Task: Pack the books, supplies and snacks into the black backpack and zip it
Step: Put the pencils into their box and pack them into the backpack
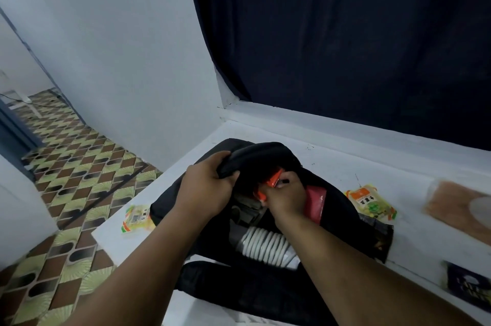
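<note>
Nearest us, both forearms reach in from the near edge toward the black backpack (pixel 265 285), which lies open on the white bench (pixel 345 166), w/ a strap across its near side. Our left hand (pixel 207 187) is closed on the bag's upper flap, fingers curled over the padded black rim at the far-left of the opening, holding it up. Our right hand (pixel 285 196) is inside the opening, closed around an orange snack packet (pixel 271 182); the packet's top sticks out far-left of the fingers, the rest is hidden by the hand, so we can't tell how deep it sits.

Inside the bag, just right of the right hand, a pink packet (pixel 316 203) stands against the inner wall. Near side of the opening, a white ribbed item (pixel 265 244) lies in the bag, partly under our right forearm; can't tell what it is.

Outside the bag, on the bench: a yellow-green snack pack (pixel 138 219) at the left, touching or just beside the bag's left edge, near the bench edge. A second yellow-green snack pack (pixel 372 202) at the right, just beside the bag. Further right, a blurred tan packet (pixel 457 208) runs off the frame edge. Near-right, a dark blue book (pixel 467 285), partly cut off, well apart from the bag.

Beyond the bench, a dark curtain (pixel 345 33) hangs at the far side; patterned tile floor (pixel 66 166) at left.
</note>
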`<state>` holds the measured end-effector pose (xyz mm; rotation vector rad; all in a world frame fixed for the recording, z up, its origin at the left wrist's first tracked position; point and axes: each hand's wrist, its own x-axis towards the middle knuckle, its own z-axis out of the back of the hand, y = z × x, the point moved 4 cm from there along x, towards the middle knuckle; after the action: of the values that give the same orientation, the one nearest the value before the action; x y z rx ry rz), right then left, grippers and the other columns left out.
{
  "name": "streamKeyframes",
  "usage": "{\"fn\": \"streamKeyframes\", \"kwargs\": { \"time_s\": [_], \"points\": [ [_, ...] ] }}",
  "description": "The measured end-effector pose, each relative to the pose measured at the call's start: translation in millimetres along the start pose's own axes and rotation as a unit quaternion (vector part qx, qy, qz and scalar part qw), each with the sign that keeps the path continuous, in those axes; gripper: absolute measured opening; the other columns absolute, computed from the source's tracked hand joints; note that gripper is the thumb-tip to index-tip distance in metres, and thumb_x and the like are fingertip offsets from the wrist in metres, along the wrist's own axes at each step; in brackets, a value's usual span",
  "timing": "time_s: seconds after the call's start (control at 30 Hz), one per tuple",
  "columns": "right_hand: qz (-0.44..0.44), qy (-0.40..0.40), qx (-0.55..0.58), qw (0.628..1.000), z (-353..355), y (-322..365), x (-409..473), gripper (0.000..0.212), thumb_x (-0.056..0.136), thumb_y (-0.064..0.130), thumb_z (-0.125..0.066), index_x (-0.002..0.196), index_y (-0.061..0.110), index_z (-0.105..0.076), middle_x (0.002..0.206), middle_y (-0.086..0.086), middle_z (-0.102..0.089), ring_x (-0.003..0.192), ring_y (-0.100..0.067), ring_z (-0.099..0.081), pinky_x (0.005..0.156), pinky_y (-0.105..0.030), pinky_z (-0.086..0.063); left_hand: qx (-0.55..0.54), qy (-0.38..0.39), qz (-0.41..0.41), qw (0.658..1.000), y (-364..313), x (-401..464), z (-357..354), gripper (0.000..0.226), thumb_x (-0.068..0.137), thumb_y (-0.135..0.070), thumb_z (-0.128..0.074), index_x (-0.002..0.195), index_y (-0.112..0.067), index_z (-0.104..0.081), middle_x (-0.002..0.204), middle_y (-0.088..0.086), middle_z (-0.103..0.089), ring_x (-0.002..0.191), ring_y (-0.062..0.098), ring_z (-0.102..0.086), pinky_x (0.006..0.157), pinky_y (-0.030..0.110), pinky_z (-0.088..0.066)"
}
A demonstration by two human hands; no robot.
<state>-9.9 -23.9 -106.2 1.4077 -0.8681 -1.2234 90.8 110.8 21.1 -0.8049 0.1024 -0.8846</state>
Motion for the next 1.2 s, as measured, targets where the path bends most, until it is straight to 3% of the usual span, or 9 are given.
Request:
{"fn": "streamKeyframes", "kwargs": {
  "time_s": [0.23,0.4,0.5,0.6,0.77,0.9,1.0,1.1,1.2],
  "points": [
    [-0.053,0.029,0.05,0.997,14.9,-7.5,2.7,0.049,0.077,0.003,-0.081,0.114,0.011,-0.051,0.088,-0.019,-0.071,0.059,-0.025,-0.067,0.054,-0.031,-0.057,0.006,0.078,-0.012,0.997,15.1,-1.4,-6.6,0.056,0.079,-0.045,-0.078,0.131,-0.038,-0.06,0.102,-0.02,-0.07,0.09,-0.012,-0.06,0.071,-0.002,-0.04],
    [-0.089,0.036,0.147,0.985,39.7,-19.5,-15.9,0.026,0.094,0.002,-0.062,0.117,0.008,-0.052,0.094,-0.019,-0.069,0.067,-0.028,-0.069,0.052,-0.029,-0.057,0.034,0.17,-0.045,0.984,27.4,-9.3,-26.9,0.082,0.058,-0.088,-0.065,0.132,-0.056,-0.048,0.122,-0.022,-0.061,0.122,0.008,-0.054,0.106,0.039,-0.044],
    [-0.069,0.009,0.14,0.988,62.1,-18.6,-30.8,0.018,0.098,0.004,-0.054,0.116,0.006,-0.056,0.094,-0.018,-0.068,0.067,-0.03,-0.069,0.052,-0.03,-0.057,-0.056,0.121,-0.053,0.99,24.1,-17.7,-36.5,0.05,0.073,-0.067,-0.073,0.119,-0.048,-0.064,0.129,-0.013,-0.043,0.129,0.012,-0.043,0.107,0.021,-0.034],
    [-0.019,-0.015,0.136,0.99,86.8,-11.4,-50.8,0.014,0.099,0.009,-0.054,0.112,0.007,-0.06,0.092,-0.02,-0.071,0.067,-0.033,-0.071,0.054,-0.034,-0.058,-0.24,-0.002,0.017,0.971,23.3,-25.4,-37.8,0.046,0.089,-0.038,-0.072,0.131,-0.037,-0.052,0.131,-0.008,-0.039,0.111,0.002,-0.057,0.087,0.005,-0.04],
    [-0.002,-0.047,0.167,0.985,123.0,0.8,-81.1,0.017,0.1,0.021,-0.056,0.109,0.01,-0.064,0.093,-0.019,-0.073,0.067,-0.033,-0.07,0.053,-0.034,-0.057,-0.413,0.153,0.103,0.892,3.8,-42.2,-78.2,0.03,0.107,-0.03,-0.041,0.11,-0.022,-0.07,0.105,0.009,-0.071,0.096,0.022,-0.07,0.085,0.035,-0.058],
    [-0.01,-0.068,0.139,0.988,145.2,-1.3,-95.7,0.025,0.099,0.037,-0.056,0.104,0.017,-0.07,0.093,-0.011,-0.074,0.076,-0.027,-0.072,0.059,-0.034,-0.056,-0.212,0.251,-0.063,0.942,-13.0,-54.1,-121.2,0.021,0.103,-0.029,-0.053,0.101,-0.028,-0.074,0.109,-0.008,-0.072,0.106,0.011,-0.065,0.093,0.028,-0.051],
    [-0.005,-0.085,0.101,0.991,164.2,-8.2,-106.9,0.015,0.095,0.032,-0.064,0.103,0.021,-0.071,0.093,-0.011,-0.074,0.079,-0.026,-0.073,0.062,-0.036,-0.058,0.043,0.247,-0.206,0.946,-16.7,-65.9,-146.7,0.023,0.094,-0.051,-0.058,0.115,-0.044,-0.065,0.133,-0.019,-0.052,0.132,0.008,-0.039,0.107,0.032,-0.025],
    [-0.035,-0.124,0.038,0.991,183.4,-25.3,-115.5,0.031,0.085,0.005,-0.074,0.113,0.013,-0.065,0.092,-0.015,-0.073,0.079,-0.027,-0.073,0.057,-0.035,-0.058,0.149,0.252,-0.216,0.931,-15.4,-72.9,-158.6,0.046,0.089,-0.066,-0.053,0.129,-0.044,-0.051,0.157,-0.004,-0.021,0.146,0.025,-0.015,0.115,0.045,-0.014],
    [-0.071,-0.131,-0.029,0.988,196.3,-45.0,-126.5,0.033,0.08,0.001,-0.075,0.109,0.011,-0.063,0.077,-0.012,-0.074,0.066,-0.03,-0.072,0.055,-0.036,-0.059,0.203,0.283,-0.189,0.918,-13.2,-71.0,-165.8,0.062,0.08,-0.076,-0.054,0.132,-0.043,-0.047,0.154,-0.002,-0.023,0.14,0.029,-0.022,0.112,0.049,-0.024]
  ]
}}
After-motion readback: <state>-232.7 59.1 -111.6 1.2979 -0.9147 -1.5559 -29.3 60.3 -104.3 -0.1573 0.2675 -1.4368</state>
